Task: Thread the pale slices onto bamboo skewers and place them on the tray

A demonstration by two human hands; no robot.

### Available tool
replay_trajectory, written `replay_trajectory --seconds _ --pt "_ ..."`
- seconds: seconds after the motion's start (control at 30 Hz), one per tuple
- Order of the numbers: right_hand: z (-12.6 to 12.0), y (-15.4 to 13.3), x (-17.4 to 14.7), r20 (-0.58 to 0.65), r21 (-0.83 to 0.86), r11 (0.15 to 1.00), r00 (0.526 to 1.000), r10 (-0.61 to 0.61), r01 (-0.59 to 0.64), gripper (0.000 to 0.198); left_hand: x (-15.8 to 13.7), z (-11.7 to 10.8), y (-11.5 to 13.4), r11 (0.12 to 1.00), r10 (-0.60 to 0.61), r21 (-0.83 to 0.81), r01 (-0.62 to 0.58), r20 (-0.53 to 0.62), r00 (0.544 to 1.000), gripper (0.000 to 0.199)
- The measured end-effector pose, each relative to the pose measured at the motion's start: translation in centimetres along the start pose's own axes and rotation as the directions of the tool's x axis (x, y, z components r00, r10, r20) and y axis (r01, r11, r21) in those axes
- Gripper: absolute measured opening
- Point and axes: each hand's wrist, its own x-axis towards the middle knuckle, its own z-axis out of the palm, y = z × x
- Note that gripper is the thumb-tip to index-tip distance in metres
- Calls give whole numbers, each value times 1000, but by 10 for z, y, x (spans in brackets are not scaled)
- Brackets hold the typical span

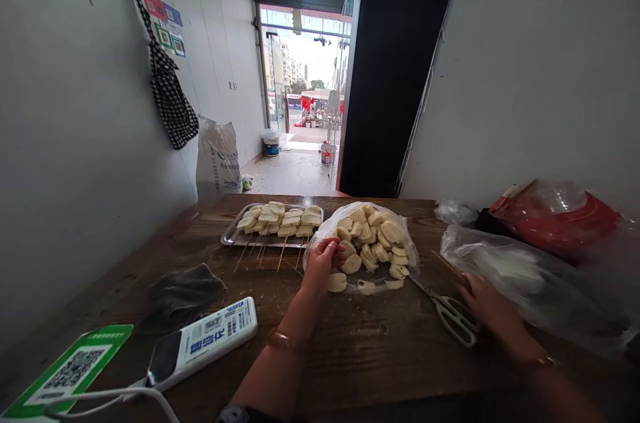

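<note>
My left hand is at the left side of an open clear plastic bag, its fingers curled in close to the pale, thick oval food slices heaped inside. What its fingertips hold, if anything, does not show. To the right, my right hand is closed on the near end of thin bamboo skewers; its fingers are slightly blurred. Scissors with pale handles lie just left of that hand. Behind my left hand, a metal tray carries skewered slices, with their sticks pointing toward me.
A handheld white device, a dark cloth and a green QR-code card are on the wooden table at left. Crumpled clear plastic and a red bag lie at right. A white cable crosses the near left corner.
</note>
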Motion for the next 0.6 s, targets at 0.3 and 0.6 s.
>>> replay_trajectory --seconds 0.3,0.6 --pt "-62 -37 -11 -42 86 996 998 41 -38 51 -8 10 6 999 28 26 -29 23 999 39" --pt "-67 -130 -25 142 222 950 957 -255 220 34 -15 21 7 996 41 71 -53 158 987 43"
